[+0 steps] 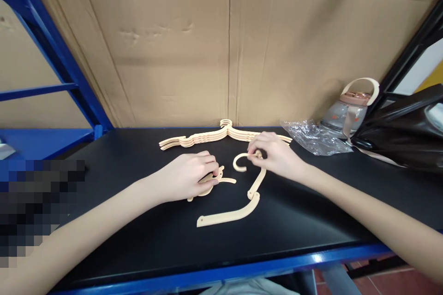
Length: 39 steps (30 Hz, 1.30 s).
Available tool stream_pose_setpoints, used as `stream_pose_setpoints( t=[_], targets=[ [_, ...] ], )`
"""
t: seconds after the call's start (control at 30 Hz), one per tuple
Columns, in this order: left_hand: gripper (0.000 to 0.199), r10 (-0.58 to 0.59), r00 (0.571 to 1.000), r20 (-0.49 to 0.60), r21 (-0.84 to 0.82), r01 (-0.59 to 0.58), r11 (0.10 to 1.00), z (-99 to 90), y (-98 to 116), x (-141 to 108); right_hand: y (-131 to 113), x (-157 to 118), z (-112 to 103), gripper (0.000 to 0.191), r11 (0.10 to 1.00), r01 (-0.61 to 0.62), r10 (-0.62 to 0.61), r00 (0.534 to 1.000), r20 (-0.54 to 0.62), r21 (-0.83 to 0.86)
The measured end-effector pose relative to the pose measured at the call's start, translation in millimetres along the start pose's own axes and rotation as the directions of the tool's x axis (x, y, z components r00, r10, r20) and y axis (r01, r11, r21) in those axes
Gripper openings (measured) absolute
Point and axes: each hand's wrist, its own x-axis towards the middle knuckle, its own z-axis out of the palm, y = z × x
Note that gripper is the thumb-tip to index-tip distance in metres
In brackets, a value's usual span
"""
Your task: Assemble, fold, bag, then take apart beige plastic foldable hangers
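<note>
My left hand (pixel 194 175) is curled over a cream plastic piece (pixel 207 186) on the black table, its fingers closed on it. My right hand (pixel 273 154) pinches the base of a cream hook (pixel 238 162), whose curve points left. From under the right hand a short cream arm (pixel 257 183) runs down and meets a longer curved arm (pixel 230 215) with a hole at its left end. Behind both hands lies a stack of cream hangers (pixel 207 136), hooks toward the cardboard.
The black table (pixel 155 249) has a blue front edge. Crumpled clear plastic (pixel 311 138), a clear bottle (pixel 349 110) with a handle and a black bag (pixel 401 133) are at the right. Cardboard (pixel 173 55) stands behind; a blue frame (pixel 79 92) rises at the left.
</note>
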Motion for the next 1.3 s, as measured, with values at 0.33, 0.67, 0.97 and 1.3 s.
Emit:
stream_pose_setpoints(
  t=[0.33, 0.67, 0.97, 1.3],
  targets=[
    [0.041, -0.099, 0.994, -0.055, 0.124, 0.105, 0.987, 3.0, 37.6, 37.7, 31.8, -5.5, -30.3, 0.011, 0.895, -0.198, 0.336, 0.888, -0.315, 0.399],
    [0.011, -0.234, 0.971, 0.046, -0.053, 0.237, 0.970, 16.4, 76.4, 104.2, 20.4, -12.3, -25.6, 0.015, 0.972, -0.226, 0.206, 0.948, -0.241, -0.060],
    [0.004, -0.289, 0.955, -0.066, -0.210, 0.269, 0.940, -15.6, 65.8, 82.5, 25.4, -10.0, -33.3, 0.022, 0.977, -0.157, 0.092, 0.923, -0.374, -0.147],
    [0.034, -0.451, 0.893, -0.013, -0.348, 0.418, 0.839, -9.1, 44.3, 18.3, 1.2, -12.0, -19.1, 0.007, 0.988, -0.113, 0.141, 0.929, -0.342, 0.101]
  ],
)
